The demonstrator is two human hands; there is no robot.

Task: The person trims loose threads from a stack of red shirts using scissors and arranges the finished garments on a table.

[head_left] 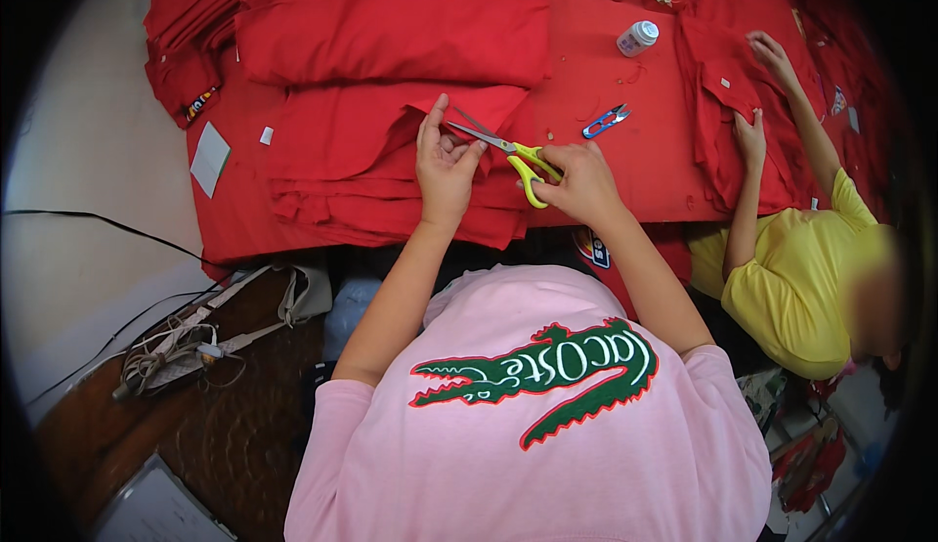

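My right hand [583, 182] grips a pair of scissors [500, 141] with yellow-green handles. Its blades are parted and point left, toward my left hand [446, 169]. That hand is palm up over the red fabric, index finger stretched, thumb apart and the other fingers partly curled. No held thing shows in it. The blades reach in between its thumb and index finger. Beneath both lies a folded red garment [342, 136], with one flap raised beside my left fingers. Right of the scissors, blue thread snips [606, 121] rest on the red tabletop.
Another folded red garment pile [391, 29] lies farther back. A white bottle [637, 39] stands at the back right. On the right, a co-worker in yellow [796, 288] handles red garments [733, 122]. A white card [209, 159] lies at left, above tangled cables [181, 351].
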